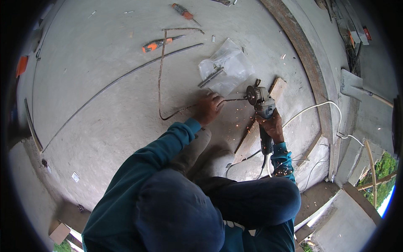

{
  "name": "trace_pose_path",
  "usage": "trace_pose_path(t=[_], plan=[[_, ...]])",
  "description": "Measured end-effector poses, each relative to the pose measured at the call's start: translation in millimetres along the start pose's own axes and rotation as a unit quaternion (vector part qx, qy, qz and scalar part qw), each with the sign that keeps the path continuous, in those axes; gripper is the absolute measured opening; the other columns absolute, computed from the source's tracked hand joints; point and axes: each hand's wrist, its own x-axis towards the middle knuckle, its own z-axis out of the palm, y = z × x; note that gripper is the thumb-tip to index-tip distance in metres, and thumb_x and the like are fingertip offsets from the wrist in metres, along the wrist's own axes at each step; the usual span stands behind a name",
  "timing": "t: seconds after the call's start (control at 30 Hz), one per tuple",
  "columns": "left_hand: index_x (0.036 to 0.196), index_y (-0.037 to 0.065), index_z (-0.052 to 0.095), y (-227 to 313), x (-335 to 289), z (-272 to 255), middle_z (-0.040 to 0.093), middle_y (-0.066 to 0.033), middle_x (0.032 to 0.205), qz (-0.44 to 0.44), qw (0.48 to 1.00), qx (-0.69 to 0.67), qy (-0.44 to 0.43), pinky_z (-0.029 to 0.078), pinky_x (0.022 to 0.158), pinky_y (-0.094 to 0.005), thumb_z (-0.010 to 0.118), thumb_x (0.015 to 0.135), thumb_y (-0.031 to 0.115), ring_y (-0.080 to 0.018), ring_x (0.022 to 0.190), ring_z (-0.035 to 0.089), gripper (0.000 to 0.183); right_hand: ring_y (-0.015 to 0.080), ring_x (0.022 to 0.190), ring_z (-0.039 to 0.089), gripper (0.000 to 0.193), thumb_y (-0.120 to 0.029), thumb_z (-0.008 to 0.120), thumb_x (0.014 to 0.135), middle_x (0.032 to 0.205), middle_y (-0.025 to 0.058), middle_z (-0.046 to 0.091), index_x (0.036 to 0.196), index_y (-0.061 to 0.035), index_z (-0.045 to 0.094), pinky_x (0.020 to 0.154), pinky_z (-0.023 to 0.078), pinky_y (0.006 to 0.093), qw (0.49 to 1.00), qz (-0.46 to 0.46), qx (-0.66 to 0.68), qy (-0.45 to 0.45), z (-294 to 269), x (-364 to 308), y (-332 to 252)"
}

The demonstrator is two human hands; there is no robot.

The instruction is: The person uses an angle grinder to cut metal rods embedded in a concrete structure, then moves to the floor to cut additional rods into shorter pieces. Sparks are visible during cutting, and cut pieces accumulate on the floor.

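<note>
My left hand [207, 109] is closed around a thin bent metal rod [159, 80], which lies in a broad squared hook on the concrete floor. In my right hand [273, 126] is an angle grinder [263, 103], gripped by its body. The rod's right end meets the grinder's disc [251, 95], and orange sparks fly down toward my right sleeve. A wooden plank [251, 140] lies under and beside the grinder. Just beyond my left hand is a clear plastic bag [228, 65] with a short dark metal piece [211, 77] on it.
Two orange-and-black screwdrivers [183, 11] [157, 44] lie farther off. A long curved rod [113, 80] stretches across the left floor. White cable [310, 107] loops at the right, near a rusty metal beam [300, 42] and a shovel [351, 84]. My bent knees are close below the grinder.
</note>
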Motion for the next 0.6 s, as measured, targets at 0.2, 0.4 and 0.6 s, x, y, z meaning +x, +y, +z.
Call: trace_pose_path(t=[0.2, 0.4, 0.6], plan=[[0.107, 0.004, 0.068, -2.1, -5.5, -3.6, 0.068, -0.0166, 0.107, -0.023, 0.999, -0.040, 0.004, 0.051, 0.089, -0.0446, 0.062, 0.096, 0.020, -0.0367, 0.101, 0.063, 0.020, 0.0173, 0.086, 0.063, 0.049, -0.022, 0.080, 0.075, 0.099, 0.0074, 0.068, 0.115, 0.0003, 0.062, 0.079, 0.052, 0.0315, 0.990, 0.076, 0.117, 0.032, -40.3, -37.3, -42.9], [0.101, 0.002, 0.070, 15.5, 11.8, -51.0, 0.070, -0.0167, 0.096, -0.016, 0.995, -0.087, -0.045, 0.053, 0.077, -0.0418, 0.064, 0.095, 0.019, -0.0363, 0.086, 0.067, 0.019, 0.0147, 0.084, 0.061, 0.047, -0.024, 0.081, 0.078, 0.098, 0.0047, 0.066, 0.115, -0.0022, 0.063, 0.077, 0.051, 0.0312, 0.961, 0.073, 0.253, 0.086, -52.3, -59.3, -26.6], [0.092, 0.005, 0.074, 44.5, 23.4, -111.7, 0.069, -0.0171, 0.081, -0.040, 0.986, 0.029, -0.158, 0.050, 0.069, -0.0471, 0.064, 0.095, 0.026, -0.0385, 0.075, 0.065, 0.023, 0.0142, 0.081, 0.061, 0.046, -0.026, 0.082, 0.078, 0.095, 0.0037, 0.066, 0.114, -0.0034, 0.063, 0.075, 0.050, 0.0309, 0.943, 0.083, 0.298, 0.126, -56.7, -80.9, -8.5]])
